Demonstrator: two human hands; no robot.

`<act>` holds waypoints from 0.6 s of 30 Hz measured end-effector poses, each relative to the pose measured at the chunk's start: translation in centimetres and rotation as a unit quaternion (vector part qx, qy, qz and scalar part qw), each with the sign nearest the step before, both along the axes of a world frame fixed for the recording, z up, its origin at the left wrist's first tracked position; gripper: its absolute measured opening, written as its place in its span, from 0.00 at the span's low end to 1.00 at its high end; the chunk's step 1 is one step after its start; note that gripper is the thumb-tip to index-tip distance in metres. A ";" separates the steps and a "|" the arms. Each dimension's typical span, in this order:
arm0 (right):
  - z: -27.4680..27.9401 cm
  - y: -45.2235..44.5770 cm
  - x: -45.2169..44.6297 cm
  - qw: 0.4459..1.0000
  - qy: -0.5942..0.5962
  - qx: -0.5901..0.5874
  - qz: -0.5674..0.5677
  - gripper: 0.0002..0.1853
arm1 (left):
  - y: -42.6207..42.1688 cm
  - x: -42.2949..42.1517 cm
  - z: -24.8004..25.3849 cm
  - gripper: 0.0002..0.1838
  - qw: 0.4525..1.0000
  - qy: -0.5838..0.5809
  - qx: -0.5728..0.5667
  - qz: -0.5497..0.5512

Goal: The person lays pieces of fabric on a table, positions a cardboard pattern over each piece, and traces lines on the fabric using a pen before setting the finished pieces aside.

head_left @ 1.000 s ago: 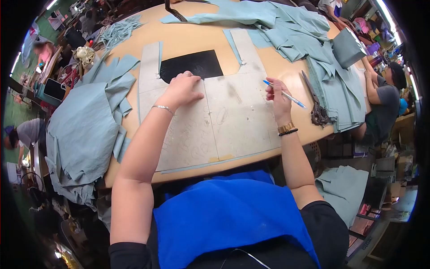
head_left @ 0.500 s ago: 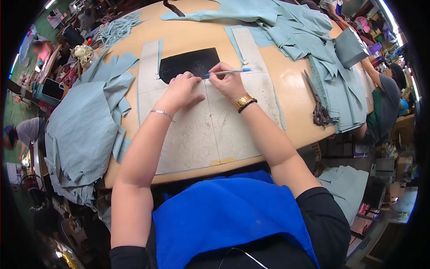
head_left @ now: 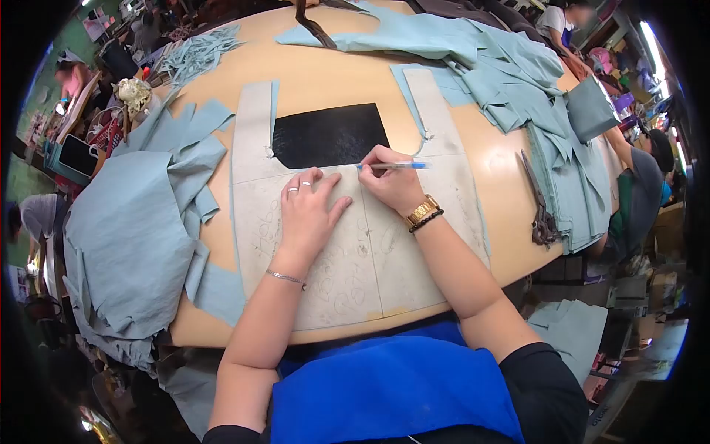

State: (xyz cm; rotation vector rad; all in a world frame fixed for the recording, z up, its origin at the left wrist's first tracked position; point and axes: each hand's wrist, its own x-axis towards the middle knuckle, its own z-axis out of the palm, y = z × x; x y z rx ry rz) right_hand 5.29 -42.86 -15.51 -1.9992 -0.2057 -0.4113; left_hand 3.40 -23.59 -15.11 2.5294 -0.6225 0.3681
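My right hand (head_left: 393, 182) is closed around a pen (head_left: 405, 165), a clear-barrelled ballpoint with blue ends. Its tip meets the middle of the neck edge of a pale card pattern piece (head_left: 421, 266). My left hand (head_left: 309, 214) lies flat on the pattern, fingers spread, just left of the centre line. Light blue fabric (head_left: 274, 107) shows under the pattern along its strap edges. A black sheet (head_left: 329, 137) lies in the neck opening, its lower edge against the pattern near my fingertips. Pencil writing and lines mark the card.
Light blue fabric pieces (head_left: 129, 222) pile at the left of the table (head_left: 510, 251). More fabric (head_left: 488, 63) spreads at the back right, and a stack (head_left: 577, 185) lies at right. Large scissors (head_left: 542, 214) rest beside that stack. Another person (head_left: 556, 26) stands at the far right.
My left hand has come off the black sheet's edge and down onto the card, so more of the sheet shows. The pen stays near the centre line. The whole view has shifted.
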 end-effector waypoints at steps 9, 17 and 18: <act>-0.2 0.0 0.2 1.000 0.011 0.028 -0.002 0.03 | 0.4 0.0 0.8 0.22 0.999 0.020 0.018 -0.021; -1.0 0.2 0.7 0.986 0.050 0.156 -0.017 0.03 | 0.4 0.0 0.9 0.23 0.999 0.029 0.017 -0.024; -0.9 0.1 0.5 0.990 0.051 0.127 -0.017 0.03 | 0.4 0.0 0.9 0.23 0.999 0.031 0.018 -0.023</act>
